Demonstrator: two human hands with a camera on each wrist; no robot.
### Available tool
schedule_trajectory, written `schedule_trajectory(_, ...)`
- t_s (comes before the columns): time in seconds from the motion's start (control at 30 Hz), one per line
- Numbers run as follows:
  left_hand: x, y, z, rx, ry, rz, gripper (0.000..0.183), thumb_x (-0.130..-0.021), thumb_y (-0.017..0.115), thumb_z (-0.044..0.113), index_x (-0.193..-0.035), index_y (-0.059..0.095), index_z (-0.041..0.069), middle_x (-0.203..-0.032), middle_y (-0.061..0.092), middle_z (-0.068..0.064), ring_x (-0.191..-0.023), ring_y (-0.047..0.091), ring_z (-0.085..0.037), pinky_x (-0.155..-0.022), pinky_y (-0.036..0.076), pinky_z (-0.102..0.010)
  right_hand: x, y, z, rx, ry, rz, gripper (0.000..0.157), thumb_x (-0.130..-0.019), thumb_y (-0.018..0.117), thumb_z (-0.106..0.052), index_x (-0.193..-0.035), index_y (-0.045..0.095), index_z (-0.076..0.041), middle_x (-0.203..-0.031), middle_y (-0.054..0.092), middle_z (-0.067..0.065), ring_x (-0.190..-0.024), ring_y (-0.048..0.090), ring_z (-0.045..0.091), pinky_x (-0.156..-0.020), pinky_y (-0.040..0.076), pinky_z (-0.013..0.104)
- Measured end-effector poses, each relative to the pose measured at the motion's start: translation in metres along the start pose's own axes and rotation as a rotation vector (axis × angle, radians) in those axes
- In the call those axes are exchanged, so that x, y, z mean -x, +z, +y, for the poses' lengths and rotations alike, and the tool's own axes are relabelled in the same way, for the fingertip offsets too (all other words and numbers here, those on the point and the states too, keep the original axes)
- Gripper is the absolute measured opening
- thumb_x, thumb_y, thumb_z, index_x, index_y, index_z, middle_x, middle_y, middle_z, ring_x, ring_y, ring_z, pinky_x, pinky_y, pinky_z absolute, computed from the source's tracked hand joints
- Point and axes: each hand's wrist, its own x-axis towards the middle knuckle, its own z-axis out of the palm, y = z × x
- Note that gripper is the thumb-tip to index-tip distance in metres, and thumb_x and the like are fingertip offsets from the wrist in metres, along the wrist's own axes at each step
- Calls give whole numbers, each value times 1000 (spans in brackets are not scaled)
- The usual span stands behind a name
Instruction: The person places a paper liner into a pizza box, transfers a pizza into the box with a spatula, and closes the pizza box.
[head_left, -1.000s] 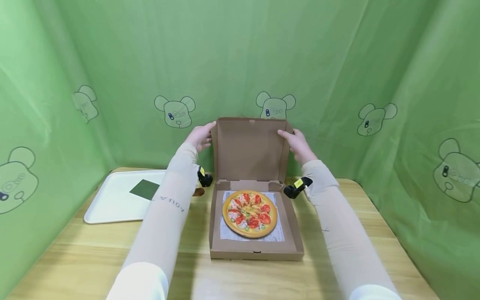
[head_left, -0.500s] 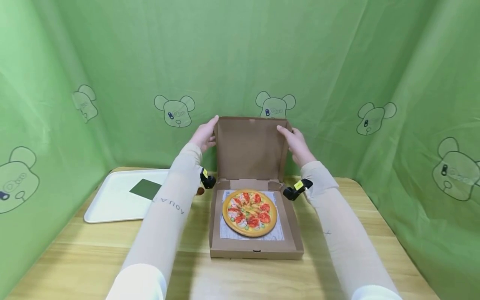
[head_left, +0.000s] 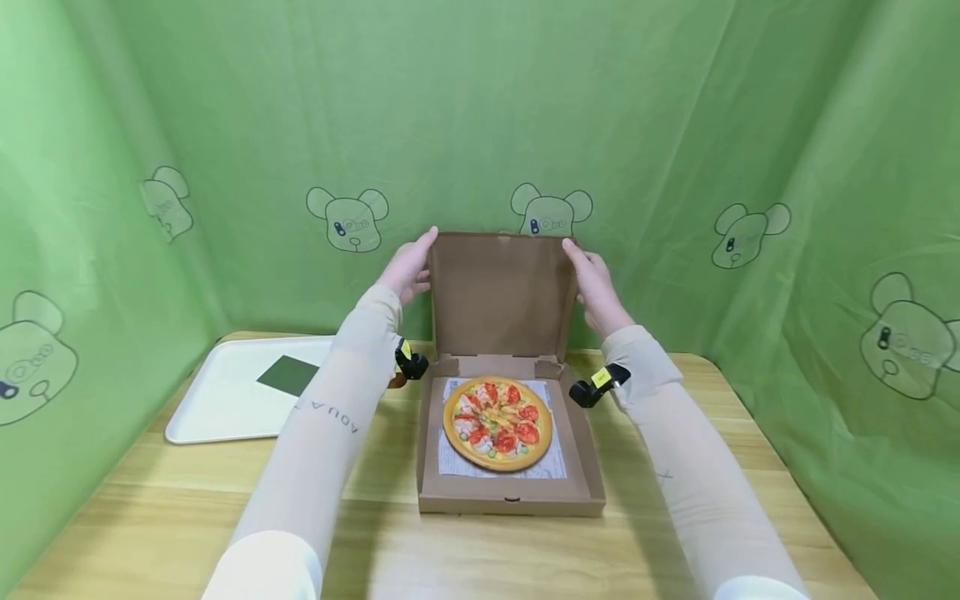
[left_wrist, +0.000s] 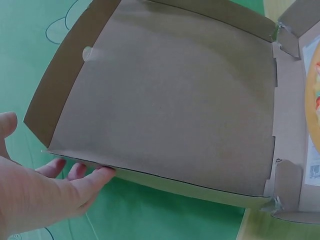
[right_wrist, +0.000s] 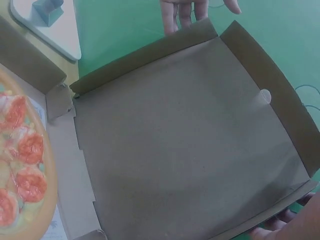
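Note:
A brown cardboard pizza box [head_left: 512,506] lies on the table with its lid [head_left: 502,292] standing upright at the back. Inside, a pizza [head_left: 498,423] with red and pale toppings rests on printed paper [head_left: 553,462]. My left hand [head_left: 407,268] is at the lid's upper left side; in the left wrist view its fingers [left_wrist: 95,180] touch the outside of the side flap, the thumb apart. My right hand [head_left: 596,287] is at the upper right corner. Its fingers [right_wrist: 280,225] lie outside the opposite flap, partly hidden by it.
A white tray [head_left: 217,400] with a dark green square [head_left: 287,376] stands at left, partly behind my left sleeve. A small brown object [head_left: 397,381] shows beside the left wrist camera. Green curtains [head_left: 480,117] enclose the wooden table [head_left: 480,558] at back and sides.
My left hand has moved slightly right and up, and the lid's left flap has swung inward. My right thumb has shifted up to the lid's top corner. The pizza stays in place.

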Motion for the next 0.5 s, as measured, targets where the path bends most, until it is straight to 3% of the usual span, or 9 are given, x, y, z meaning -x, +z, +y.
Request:
schedule_trajectory(0.2, 3, 3, -1, -31, 26, -4, 73, -99, 43, 52, -155, 18, 13, -165, 14, -5, -148, 22, -36, -124, 26, -48, 3, 2, -1, -29, 20, 10, 86, -91, 49, -65, -153, 21, -13, -163, 19, 6, -149, 19, 27, -120, 22, 58)
schedule_trajectory(0.5, 6, 6, -2, 9, 64, 30, 70, -99, 47, 51, -153, 25, 12, -162, 21, -7, -145, 27, -37, -122, 30, -47, 4, 2, -2, -23, 9, 13, 87, -89, 49, -68, -153, 22, -15, -162, 19, 5, -148, 21, 25, -120, 25, 56)
